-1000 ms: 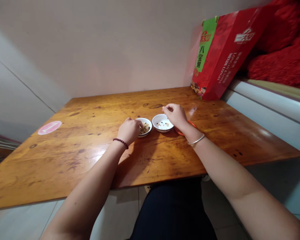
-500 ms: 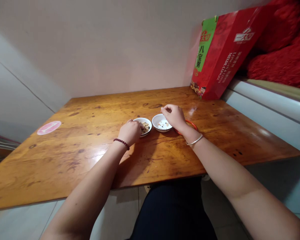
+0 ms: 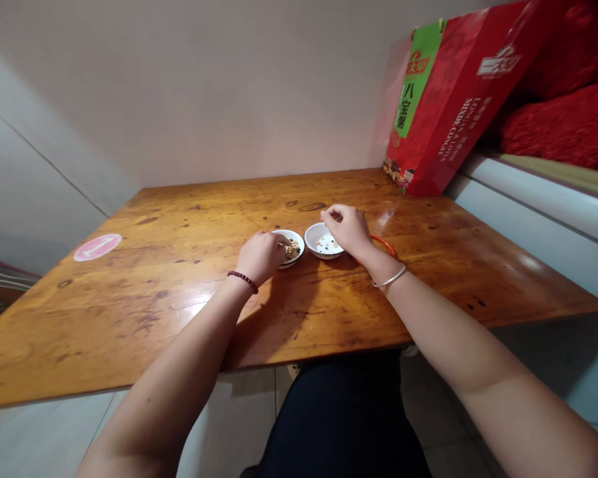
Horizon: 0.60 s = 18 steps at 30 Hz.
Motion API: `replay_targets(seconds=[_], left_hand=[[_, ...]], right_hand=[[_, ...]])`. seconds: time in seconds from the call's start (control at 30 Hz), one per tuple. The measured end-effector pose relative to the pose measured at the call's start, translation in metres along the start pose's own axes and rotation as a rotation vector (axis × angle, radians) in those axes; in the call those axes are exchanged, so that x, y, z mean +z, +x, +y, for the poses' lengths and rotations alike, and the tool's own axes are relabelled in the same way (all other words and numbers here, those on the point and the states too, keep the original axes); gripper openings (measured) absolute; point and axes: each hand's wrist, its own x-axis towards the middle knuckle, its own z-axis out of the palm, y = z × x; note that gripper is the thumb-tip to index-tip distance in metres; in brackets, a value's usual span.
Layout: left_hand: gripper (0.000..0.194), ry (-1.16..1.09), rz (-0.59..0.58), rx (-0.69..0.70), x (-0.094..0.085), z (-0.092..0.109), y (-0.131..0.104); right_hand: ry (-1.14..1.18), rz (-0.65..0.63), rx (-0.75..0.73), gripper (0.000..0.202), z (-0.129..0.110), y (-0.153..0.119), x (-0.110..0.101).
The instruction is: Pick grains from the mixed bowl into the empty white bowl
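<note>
Two small white bowls stand side by side on the wooden table. In the left bowl (image 3: 296,236) lies a heap of mixed beans and grains (image 3: 292,251), pale with some dark ones. The right bowl (image 3: 315,234) has only a few scattered bits, dark, pale and reddish. My left hand (image 3: 260,255) is over the left side of its bowl, fingers bent and drawn together at the grains; their tips are partly hidden. Above the right rim of the other bowl, my right hand (image 3: 349,229) is closed in a pinch. Whatever it holds is too small to make out.
An orange-red ring-shaped thing (image 3: 386,244) lies behind my right wrist, partly covered. On the wooden table (image 3: 179,292) a pink round sticker (image 3: 98,247) shows at the left. A tall red carton (image 3: 453,99) stands at the back right, beside red fluffy cloth (image 3: 563,133).
My left hand has lifted slightly from the grains, its fingers more drawn together. My right hand stays pinched over its bowl. The view has shifted a little.
</note>
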Motion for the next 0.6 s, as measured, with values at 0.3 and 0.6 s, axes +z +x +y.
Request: replay_targets(seconds=[0.3,0.6], left_hand=[[0.014,-0.215,0.113,0.006,0.007,-0.010,0.006],[0.021,-0.471,0.303,0.003,0.007,-0.004,0.006]], right_hand=[[0.018,-0.010,-0.109,0.025,-0.006,-0.005,0.001],[-0.081,0.085,-0.390,0.026,-0.014,-0.016,-0.003]])
